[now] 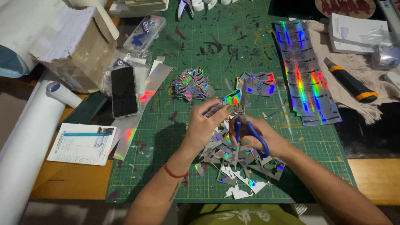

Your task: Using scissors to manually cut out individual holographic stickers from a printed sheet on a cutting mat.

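Craft workspace, green cutting mat (202, 59), paper rolls (21, 150)

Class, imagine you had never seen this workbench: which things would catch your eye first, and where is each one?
First, the two hands at centre: the right hand works blue-handled scissors on a small holographic piece that the left hand pinches. Below them lies a heap of shiny offcuts on the green cutting mat. At upper right, long rainbow-gleaming holographic sheets lie beside a black and orange utility knife.
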